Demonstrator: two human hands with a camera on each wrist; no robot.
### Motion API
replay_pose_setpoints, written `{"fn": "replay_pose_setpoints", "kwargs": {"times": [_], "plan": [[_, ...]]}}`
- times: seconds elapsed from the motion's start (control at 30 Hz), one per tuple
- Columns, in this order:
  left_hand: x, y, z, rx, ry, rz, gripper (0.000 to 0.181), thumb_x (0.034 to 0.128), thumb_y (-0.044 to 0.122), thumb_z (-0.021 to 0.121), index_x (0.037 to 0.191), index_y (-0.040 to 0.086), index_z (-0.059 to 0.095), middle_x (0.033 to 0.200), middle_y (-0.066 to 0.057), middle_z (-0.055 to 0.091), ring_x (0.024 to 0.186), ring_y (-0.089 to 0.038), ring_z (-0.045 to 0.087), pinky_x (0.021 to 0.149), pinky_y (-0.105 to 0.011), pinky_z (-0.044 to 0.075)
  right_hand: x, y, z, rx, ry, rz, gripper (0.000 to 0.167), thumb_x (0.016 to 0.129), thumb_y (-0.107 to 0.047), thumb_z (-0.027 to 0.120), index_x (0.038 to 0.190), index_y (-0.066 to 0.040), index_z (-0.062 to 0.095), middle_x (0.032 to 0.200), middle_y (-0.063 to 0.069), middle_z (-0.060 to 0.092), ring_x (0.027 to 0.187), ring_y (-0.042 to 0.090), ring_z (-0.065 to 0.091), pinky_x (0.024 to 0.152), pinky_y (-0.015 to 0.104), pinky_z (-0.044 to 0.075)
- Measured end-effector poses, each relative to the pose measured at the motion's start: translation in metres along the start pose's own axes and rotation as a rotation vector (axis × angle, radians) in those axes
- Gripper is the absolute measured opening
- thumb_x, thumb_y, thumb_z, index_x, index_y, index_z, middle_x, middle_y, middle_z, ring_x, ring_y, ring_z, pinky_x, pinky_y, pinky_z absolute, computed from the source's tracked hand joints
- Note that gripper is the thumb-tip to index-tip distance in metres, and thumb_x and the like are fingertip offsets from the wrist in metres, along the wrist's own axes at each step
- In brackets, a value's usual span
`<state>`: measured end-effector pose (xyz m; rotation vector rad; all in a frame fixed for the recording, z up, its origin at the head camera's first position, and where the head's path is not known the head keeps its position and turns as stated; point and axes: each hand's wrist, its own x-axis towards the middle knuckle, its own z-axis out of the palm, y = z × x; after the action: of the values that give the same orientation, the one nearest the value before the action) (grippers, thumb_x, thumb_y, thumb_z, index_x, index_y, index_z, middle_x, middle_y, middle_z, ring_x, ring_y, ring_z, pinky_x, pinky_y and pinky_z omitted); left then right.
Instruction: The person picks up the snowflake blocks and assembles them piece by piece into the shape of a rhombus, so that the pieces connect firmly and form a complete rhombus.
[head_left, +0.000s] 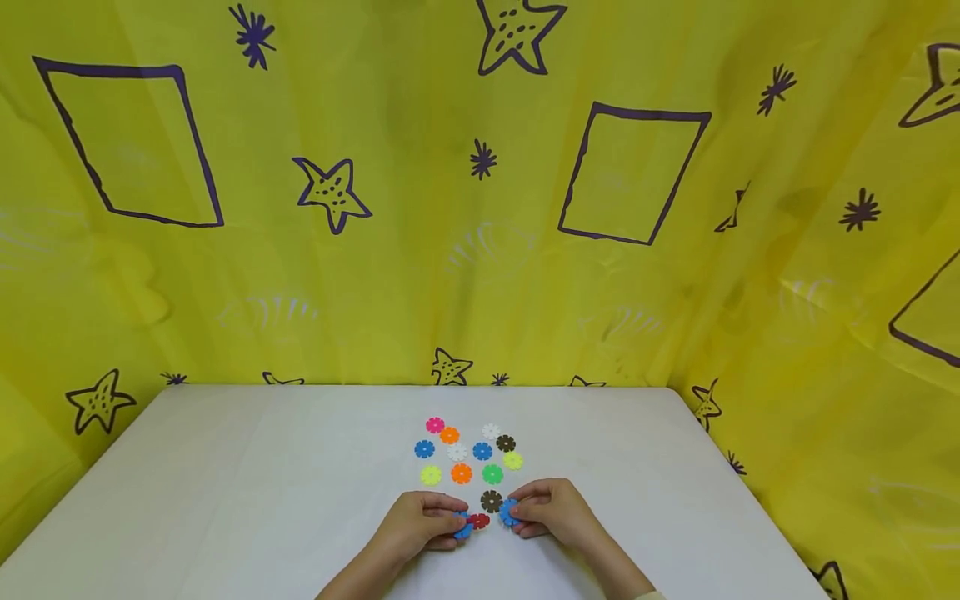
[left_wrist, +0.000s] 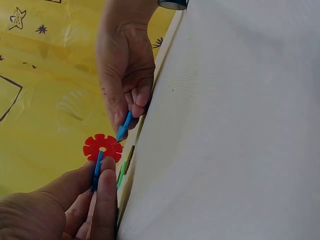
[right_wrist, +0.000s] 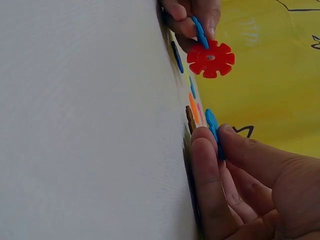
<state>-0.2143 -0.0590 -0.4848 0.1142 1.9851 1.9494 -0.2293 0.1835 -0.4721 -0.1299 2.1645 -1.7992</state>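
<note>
My left hand [head_left: 412,523] pinches a blue notched disc [left_wrist: 98,170] between thumb and fingers. Slotted into its edge, at an angle to it, is a red notched disc [left_wrist: 91,150], which sticks out toward the other hand. My right hand [head_left: 557,512] pinches a second blue disc [right_wrist: 211,122] by its edge, apart from the red one in the head view. A dark brown disc [head_left: 491,502] lies on the table just beyond the gap between the hands. Fingers cover part of both blue discs.
Several loose notched discs lie on the white table [head_left: 262,500] beyond the hands, among them a green disc [head_left: 492,474], an orange disc [head_left: 461,473] and a pink disc [head_left: 435,425]. A yellow patterned curtain [head_left: 405,275] stands behind the table.
</note>
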Motion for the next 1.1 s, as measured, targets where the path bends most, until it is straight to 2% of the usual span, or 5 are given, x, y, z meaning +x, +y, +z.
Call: {"fn": "replay_pose_setpoints", "kwargs": {"times": [0.53, 0.77, 1.1], "plan": [[0.001, -0.002, -0.001, 0.015, 0.001, -0.004, 0.029, 0.0862, 0.004, 0.073, 0.111, -0.011, 0.068, 0.092, -0.014, 0.075, 0.069, -0.012, 0.070, 0.066, -0.029, 0.061, -0.004, 0.000, 0.007, 0.085, -0.033, 0.027, 0.029, 0.088, -0.003, 0.070, 0.110, 0.015, 0.065, 0.089, 0.014, 0.074, 0.068, 0.012, 0.069, 0.065, 0.026, 0.060], [0.001, -0.002, -0.001, 0.017, -0.002, -0.001, 0.029, 0.0865, 0.005, 0.074, 0.110, -0.010, 0.068, 0.092, -0.013, 0.075, 0.069, -0.012, 0.070, 0.066, -0.029, 0.061, -0.003, 0.002, 0.009, 0.141, -0.069, 0.035, 0.030, 0.088, -0.003, 0.069, 0.110, 0.016, 0.065, 0.087, 0.009, 0.074, 0.066, 0.010, 0.069, 0.065, 0.025, 0.060], [0.000, 0.000, 0.000, 0.051, 0.003, 0.004, 0.027, 0.0858, 0.008, 0.075, 0.108, -0.007, 0.070, 0.092, -0.012, 0.075, 0.071, -0.013, 0.071, 0.067, -0.029, 0.061, -0.003, 0.005, 0.012, 0.151, -0.080, 0.031, 0.028, 0.088, -0.003, 0.069, 0.109, 0.015, 0.066, 0.085, 0.007, 0.074, 0.065, 0.010, 0.069, 0.065, 0.024, 0.060]]}}
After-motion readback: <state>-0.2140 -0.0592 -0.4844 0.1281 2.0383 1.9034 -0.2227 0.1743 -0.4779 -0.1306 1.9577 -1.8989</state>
